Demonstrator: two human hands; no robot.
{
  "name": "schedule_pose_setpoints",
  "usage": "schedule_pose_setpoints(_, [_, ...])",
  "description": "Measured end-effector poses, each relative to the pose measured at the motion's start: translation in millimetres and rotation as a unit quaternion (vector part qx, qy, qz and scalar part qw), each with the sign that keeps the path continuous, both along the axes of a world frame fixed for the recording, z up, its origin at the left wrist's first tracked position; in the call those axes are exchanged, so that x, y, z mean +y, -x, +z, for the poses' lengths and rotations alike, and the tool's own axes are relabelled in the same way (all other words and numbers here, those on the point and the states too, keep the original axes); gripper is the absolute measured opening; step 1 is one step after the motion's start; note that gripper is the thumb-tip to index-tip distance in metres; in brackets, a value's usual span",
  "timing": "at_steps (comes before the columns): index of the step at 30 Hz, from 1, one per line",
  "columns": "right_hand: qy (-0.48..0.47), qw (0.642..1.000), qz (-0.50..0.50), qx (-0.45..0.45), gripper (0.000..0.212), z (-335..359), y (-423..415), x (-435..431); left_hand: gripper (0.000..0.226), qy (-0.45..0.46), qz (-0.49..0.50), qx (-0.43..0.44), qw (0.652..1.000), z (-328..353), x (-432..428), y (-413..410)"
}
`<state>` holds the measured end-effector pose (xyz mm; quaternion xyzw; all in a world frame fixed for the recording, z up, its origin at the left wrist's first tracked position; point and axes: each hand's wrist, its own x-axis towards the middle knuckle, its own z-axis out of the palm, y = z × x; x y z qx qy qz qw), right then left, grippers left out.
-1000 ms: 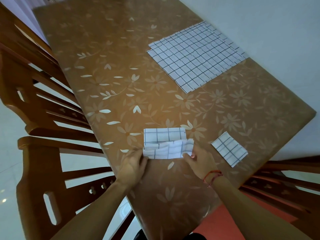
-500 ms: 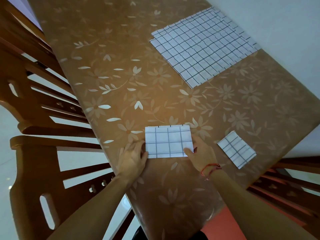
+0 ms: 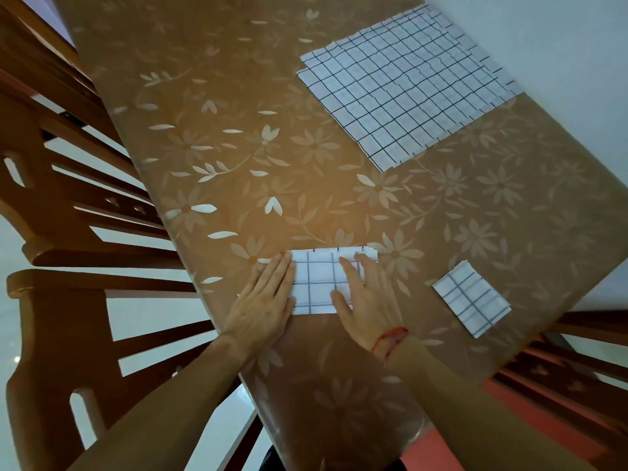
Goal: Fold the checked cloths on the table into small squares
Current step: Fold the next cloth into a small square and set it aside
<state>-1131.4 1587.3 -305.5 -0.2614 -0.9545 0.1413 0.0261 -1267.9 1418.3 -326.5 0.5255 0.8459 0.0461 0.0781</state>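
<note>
A half-folded white checked cloth [image 3: 317, 283] lies near the table's front edge. My left hand [image 3: 265, 300] rests flat with fingers together on its left edge. My right hand [image 3: 365, 297] lies flat on its right part, fingers spread. Neither hand grips it. To the right lies a small folded checked square [image 3: 470, 298]. Farther back on the right, a stack of unfolded checked cloths [image 3: 406, 85] is spread flat.
The table [image 3: 221, 130] has a brown floral cover. Wooden chairs [image 3: 68, 215] stand along the left side, another chair [image 3: 577, 362] at the right front. A pale wall runs past the table's right edge.
The near flap of the cloth was folded over and now lies flat. Both hands moved from its front corners onto its top and press it flat.
</note>
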Motion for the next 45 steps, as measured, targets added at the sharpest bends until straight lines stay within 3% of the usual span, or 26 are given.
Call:
schedule_pose_setpoints(10, [-0.032, 0.981, 0.176, -0.072, 0.062, -22.4, 50.3, -35.8, 0.060, 0.013, -0.025, 0.003, 1.000, -11.5, 2.4, 4.0])
schedule_pose_setpoints(20, [-0.047, 0.974, 0.203, -0.090, 0.062, -35.9, 50.7, -26.7, 0.063, 0.036, -0.066, 0.031, 0.997, -15.4, -0.7, 19.4])
schedule_pose_setpoints(31, [-0.047, 0.966, 0.193, -0.167, 0.087, -24.9, 12.4, 16.4, 0.072, 0.080, -0.079, 0.024, 0.993, -5.2, -0.1, 22.4])
schedule_pose_setpoints(39, [-0.055, 0.954, 0.197, -0.220, 0.073, -9.4, -25.7, 67.0, 0.073, 0.097, -0.077, 0.035, 0.992, -1.1, 2.0, 21.2])
schedule_pose_setpoints(45, [-0.049, 0.945, 0.221, -0.237, 0.080, -2.9, -25.1, 75.7, 0.073, 0.103, -0.078, 0.041, 0.991, 1.8, 2.2, 21.4])
